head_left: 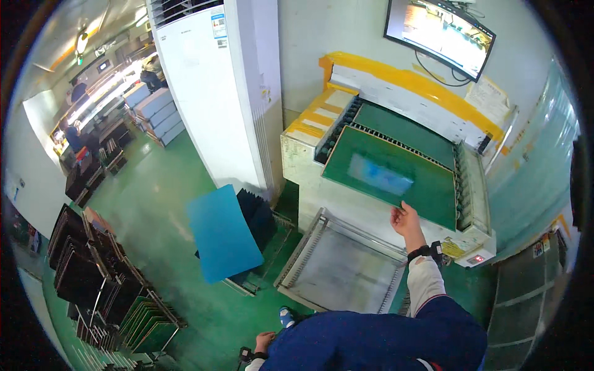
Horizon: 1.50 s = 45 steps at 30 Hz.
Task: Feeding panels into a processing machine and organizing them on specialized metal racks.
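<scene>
A large green panel [390,173] with thin pale edges lies on the rollers of a white conveyor machine [346,195]. At its near edge is my right hand [405,221], its fingers partly bent and apart and its fingertips by the rim; whether they touch it I cannot tell. Farther in on the rollers lies a second green panel [405,133]. My left hand [265,342] hangs low beside my body with loosely curled fingers and nothing visible in it.
Below the machine stands a metal slotted rack [346,266]. A blue sheet [224,235] leans on a rack of dark boards to its left. More racks of panels [117,284] stand at far left. A white cabinet [204,86] and a wall screen [440,34] are behind.
</scene>
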Each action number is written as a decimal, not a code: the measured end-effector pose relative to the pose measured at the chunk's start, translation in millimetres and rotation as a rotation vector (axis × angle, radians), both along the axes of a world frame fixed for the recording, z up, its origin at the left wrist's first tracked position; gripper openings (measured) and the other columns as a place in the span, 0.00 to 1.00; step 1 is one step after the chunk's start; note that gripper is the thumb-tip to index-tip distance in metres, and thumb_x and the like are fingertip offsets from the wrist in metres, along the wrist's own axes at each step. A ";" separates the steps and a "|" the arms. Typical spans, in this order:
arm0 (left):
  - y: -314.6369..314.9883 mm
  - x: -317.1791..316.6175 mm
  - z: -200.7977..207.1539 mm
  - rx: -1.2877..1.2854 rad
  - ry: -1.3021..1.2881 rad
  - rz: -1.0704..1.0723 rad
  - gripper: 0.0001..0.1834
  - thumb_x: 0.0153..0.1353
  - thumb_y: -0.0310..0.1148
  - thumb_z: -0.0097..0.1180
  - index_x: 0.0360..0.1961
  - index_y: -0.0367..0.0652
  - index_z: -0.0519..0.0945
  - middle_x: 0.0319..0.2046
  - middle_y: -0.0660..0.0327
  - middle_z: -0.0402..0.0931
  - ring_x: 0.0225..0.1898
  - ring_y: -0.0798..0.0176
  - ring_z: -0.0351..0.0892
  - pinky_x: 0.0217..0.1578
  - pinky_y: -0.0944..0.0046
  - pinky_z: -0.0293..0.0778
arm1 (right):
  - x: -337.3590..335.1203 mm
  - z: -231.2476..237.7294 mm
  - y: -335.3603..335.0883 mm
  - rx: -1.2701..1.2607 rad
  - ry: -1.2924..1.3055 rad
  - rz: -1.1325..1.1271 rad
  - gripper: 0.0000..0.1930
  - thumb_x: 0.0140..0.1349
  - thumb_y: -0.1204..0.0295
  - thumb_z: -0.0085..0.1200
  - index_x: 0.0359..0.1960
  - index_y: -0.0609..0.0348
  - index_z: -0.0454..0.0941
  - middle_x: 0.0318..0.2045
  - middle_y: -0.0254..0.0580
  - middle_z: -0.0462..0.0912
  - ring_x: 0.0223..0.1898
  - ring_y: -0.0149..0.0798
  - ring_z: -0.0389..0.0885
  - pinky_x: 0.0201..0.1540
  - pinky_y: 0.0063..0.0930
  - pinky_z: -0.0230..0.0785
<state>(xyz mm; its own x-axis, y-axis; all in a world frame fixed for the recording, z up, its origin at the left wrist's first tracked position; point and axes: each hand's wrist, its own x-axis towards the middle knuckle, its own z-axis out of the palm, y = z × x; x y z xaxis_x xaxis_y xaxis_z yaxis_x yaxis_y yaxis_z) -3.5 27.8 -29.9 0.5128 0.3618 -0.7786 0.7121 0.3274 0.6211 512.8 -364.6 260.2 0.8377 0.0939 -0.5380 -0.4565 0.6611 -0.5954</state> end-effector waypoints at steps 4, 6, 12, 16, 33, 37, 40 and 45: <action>0.2 -0.7 7.3 0.161 0.020 -0.177 0.13 0.48 0.30 0.59 0.36 0.36 0.81 0.34 0.59 0.80 0.32 0.67 0.79 0.35 0.70 0.74 | 7.3 -6.6 1.8 0.035 -0.011 -0.085 0.17 0.53 0.62 0.57 0.36 0.64 0.71 0.29 0.42 0.76 0.31 0.37 0.75 0.32 0.26 0.70; -0.1 -2.9 -0.3 0.298 0.057 -0.275 0.12 0.49 0.30 0.59 0.36 0.38 0.82 0.34 0.60 0.81 0.33 0.69 0.79 0.35 0.71 0.74 | 7.9 -10.0 2.2 0.021 -0.035 -0.083 0.17 0.54 0.63 0.57 0.36 0.65 0.71 0.31 0.43 0.76 0.32 0.36 0.74 0.33 0.26 0.70; -0.8 -4.1 -2.8 0.117 0.076 -0.153 0.12 0.50 0.36 0.57 0.36 0.45 0.82 0.37 0.62 0.80 0.38 0.68 0.79 0.40 0.69 0.73 | 9.7 -14.8 -11.5 0.022 -0.021 -0.028 0.13 0.55 0.59 0.55 0.34 0.54 0.72 0.30 0.34 0.75 0.31 0.30 0.74 0.30 0.24 0.65; -0.8 -4.0 -6.1 0.382 0.009 -0.419 0.13 0.49 0.36 0.58 0.35 0.44 0.82 0.34 0.61 0.81 0.35 0.68 0.79 0.37 0.68 0.74 | 5.1 -1.4 -6.2 -0.032 0.006 0.012 0.14 0.55 0.58 0.55 0.34 0.54 0.72 0.28 0.32 0.75 0.29 0.30 0.74 0.29 0.23 0.65; 2.5 -16.5 -39.9 0.308 -0.012 -0.272 0.16 0.47 0.37 0.57 0.37 0.44 0.82 0.32 0.60 0.81 0.32 0.66 0.80 0.36 0.68 0.74 | -7.8 5.1 12.3 -0.128 0.065 -0.007 0.19 0.53 0.50 0.56 0.29 0.52 0.74 0.24 0.30 0.77 0.23 0.28 0.73 0.24 0.22 0.63; 2.8 -2.9 -6.1 0.247 0.127 -0.244 0.16 0.47 0.38 0.57 0.37 0.43 0.82 0.31 0.59 0.81 0.30 0.66 0.79 0.35 0.68 0.74 | -46.5 -56.9 -8.5 -0.121 0.008 0.105 0.20 0.53 0.50 0.56 0.28 0.56 0.75 0.23 0.32 0.79 0.24 0.29 0.75 0.25 0.20 0.65; 11.3 5.4 -2.5 0.158 0.125 -0.259 0.15 0.47 0.43 0.56 0.32 0.46 0.83 0.28 0.61 0.81 0.28 0.64 0.79 0.32 0.66 0.74 | -110.0 -115.4 -27.4 -0.343 0.214 0.331 0.19 0.56 0.51 0.54 0.28 0.57 0.74 0.24 0.37 0.79 0.24 0.33 0.75 0.28 0.26 0.68; 29.7 -2.9 -48.0 0.252 -0.259 -0.434 0.11 0.50 0.40 0.56 0.33 0.50 0.82 0.25 0.64 0.79 0.23 0.67 0.76 0.26 0.66 0.72 | -235.1 -159.9 -72.3 -0.579 0.405 0.564 0.19 0.57 0.54 0.52 0.28 0.60 0.74 0.24 0.41 0.78 0.26 0.38 0.76 0.31 0.30 0.70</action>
<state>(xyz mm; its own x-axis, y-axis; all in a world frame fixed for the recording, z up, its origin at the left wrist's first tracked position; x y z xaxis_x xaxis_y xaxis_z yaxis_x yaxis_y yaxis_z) -6.4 57.4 -77.8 0.8188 0.2336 -0.5245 0.5625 -0.1432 0.8143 277.6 -436.9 100.3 0.4858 0.0562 -0.8722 -0.8689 -0.0774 -0.4889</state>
